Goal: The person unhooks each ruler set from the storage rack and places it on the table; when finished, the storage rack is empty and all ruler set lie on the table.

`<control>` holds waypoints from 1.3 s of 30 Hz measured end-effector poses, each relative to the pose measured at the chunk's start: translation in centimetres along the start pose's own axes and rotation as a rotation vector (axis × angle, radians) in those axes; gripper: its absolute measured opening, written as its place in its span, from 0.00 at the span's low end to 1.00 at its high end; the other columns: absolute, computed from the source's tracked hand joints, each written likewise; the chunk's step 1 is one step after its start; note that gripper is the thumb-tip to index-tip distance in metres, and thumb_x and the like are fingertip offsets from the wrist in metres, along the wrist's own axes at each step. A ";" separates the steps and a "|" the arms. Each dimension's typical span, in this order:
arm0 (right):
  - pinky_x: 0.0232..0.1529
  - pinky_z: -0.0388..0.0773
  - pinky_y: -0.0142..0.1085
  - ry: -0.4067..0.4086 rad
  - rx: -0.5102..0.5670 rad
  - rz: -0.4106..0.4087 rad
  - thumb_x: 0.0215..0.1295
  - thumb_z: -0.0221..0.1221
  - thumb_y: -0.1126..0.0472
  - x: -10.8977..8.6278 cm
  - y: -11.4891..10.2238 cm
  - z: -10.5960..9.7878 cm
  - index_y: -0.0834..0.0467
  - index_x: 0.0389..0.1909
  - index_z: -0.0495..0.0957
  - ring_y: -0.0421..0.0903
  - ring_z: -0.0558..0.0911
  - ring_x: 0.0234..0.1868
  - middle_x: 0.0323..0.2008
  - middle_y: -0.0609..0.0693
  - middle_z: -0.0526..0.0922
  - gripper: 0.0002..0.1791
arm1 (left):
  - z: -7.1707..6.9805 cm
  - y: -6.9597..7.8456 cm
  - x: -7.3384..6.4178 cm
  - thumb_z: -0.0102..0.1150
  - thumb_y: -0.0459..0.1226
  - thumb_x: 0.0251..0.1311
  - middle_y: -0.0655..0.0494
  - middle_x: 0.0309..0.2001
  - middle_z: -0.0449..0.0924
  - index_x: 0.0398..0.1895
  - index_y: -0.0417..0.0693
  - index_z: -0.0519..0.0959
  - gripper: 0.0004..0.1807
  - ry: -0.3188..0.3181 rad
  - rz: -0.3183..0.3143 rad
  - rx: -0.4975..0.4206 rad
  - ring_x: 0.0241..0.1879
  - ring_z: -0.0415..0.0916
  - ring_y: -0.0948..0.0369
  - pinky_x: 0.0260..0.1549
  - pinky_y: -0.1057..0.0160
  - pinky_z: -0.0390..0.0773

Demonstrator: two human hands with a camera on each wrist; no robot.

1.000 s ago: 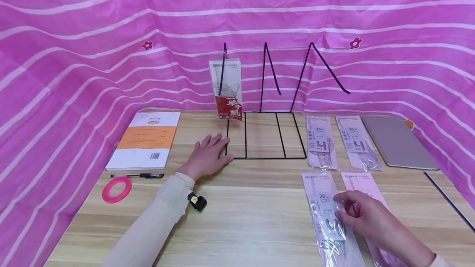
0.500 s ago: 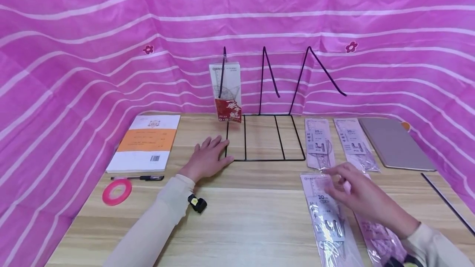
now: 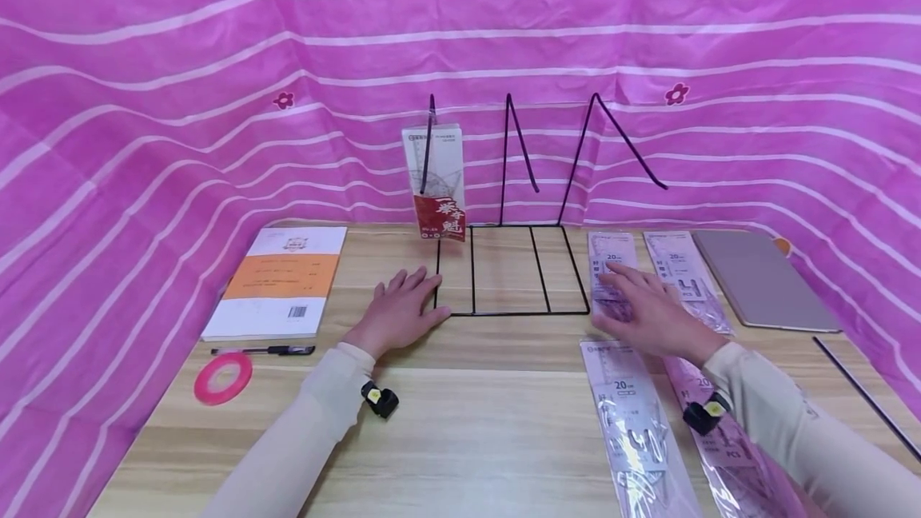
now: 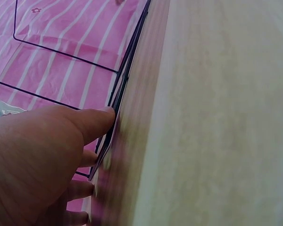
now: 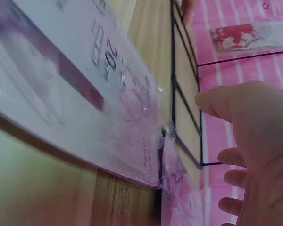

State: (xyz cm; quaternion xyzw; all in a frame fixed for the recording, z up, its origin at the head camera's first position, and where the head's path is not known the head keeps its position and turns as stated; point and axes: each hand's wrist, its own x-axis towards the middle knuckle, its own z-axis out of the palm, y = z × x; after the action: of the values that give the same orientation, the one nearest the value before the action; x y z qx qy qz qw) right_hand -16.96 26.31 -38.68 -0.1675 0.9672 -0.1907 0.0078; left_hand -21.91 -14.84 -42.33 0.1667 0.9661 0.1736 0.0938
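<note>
My left hand [image 3: 398, 312] rests on the wood table with fingers spread, touching the left front corner of a black wire rack [image 3: 531, 314]. In the left wrist view the thumb [image 4: 101, 120] lies against the wire. My right hand [image 3: 651, 314], fingers extended and holding nothing, is over the back-left ruler set [image 3: 612, 246] in a clear plastic pack, partly hiding it. The right wrist view shows these fingers apart from the packs. Beside it lies another ruler set [image 3: 672, 254]; two more lie nearer, the front-left pack [image 3: 629, 414] and the front-right pack [image 3: 730, 454].
A red-and-white pack [image 3: 440, 218] hangs on the rack's left hook. On the left are a book [image 3: 288, 274], a pen [image 3: 262, 350] and a pink tape roll [image 3: 205, 382]. To the right lie a grey notebook [image 3: 766, 282] and a thin black rod [image 3: 863, 398]. Pink striped cloth surrounds the table.
My right hand has moved away from the front ruler packs, forward and slightly left, to the back-left one. Its fingers have straightened. My left hand has stayed at the rack.
</note>
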 end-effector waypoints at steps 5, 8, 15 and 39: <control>0.71 0.50 0.72 -0.048 -0.007 0.013 0.68 0.65 0.36 1.9 0.4 0.9 0.61 0.79 0.63 0.70 0.56 0.79 0.83 0.63 0.55 0.48 | 0.0 0.1 -0.1 0.50 0.64 0.74 0.48 0.86 0.49 0.84 0.59 0.60 0.40 0.004 -0.003 -0.003 0.85 0.42 0.37 0.77 0.24 0.43; 0.72 0.53 0.69 -0.061 -0.018 0.016 0.68 0.65 0.35 2.5 0.6 1.4 0.62 0.79 0.63 0.70 0.57 0.80 0.82 0.65 0.57 0.49 | 0.0 0.2 -0.1 0.50 0.64 0.74 0.48 0.86 0.49 0.84 0.60 0.60 0.41 0.001 -0.001 -0.007 0.85 0.42 0.37 0.77 0.25 0.43; 0.73 0.52 0.69 -0.054 -0.018 0.013 0.71 0.62 0.36 3.0 0.7 1.7 0.65 0.78 0.63 0.71 0.58 0.79 0.80 0.69 0.60 0.48 | -0.2 0.4 0.2 0.50 0.64 0.74 0.49 0.86 0.49 0.84 0.60 0.60 0.41 0.011 0.007 -0.002 0.85 0.42 0.39 0.78 0.25 0.43; 0.75 0.46 0.70 -0.062 0.013 0.006 0.73 0.61 0.38 3.6 0.9 2.9 0.63 0.77 0.66 0.73 0.55 0.80 0.79 0.68 0.63 0.43 | 0.1 0.2 -0.1 0.52 0.63 0.74 0.49 0.86 0.50 0.83 0.61 0.62 0.40 0.022 -0.003 -0.021 0.85 0.43 0.39 0.77 0.25 0.44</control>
State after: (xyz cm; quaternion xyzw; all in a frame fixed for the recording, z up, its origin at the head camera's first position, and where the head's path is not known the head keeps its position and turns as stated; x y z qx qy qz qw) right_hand -20.40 24.83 -41.56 -0.1705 0.9657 -0.1918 0.0393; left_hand -21.73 -14.68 -42.38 0.1623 0.9654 0.1856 0.0853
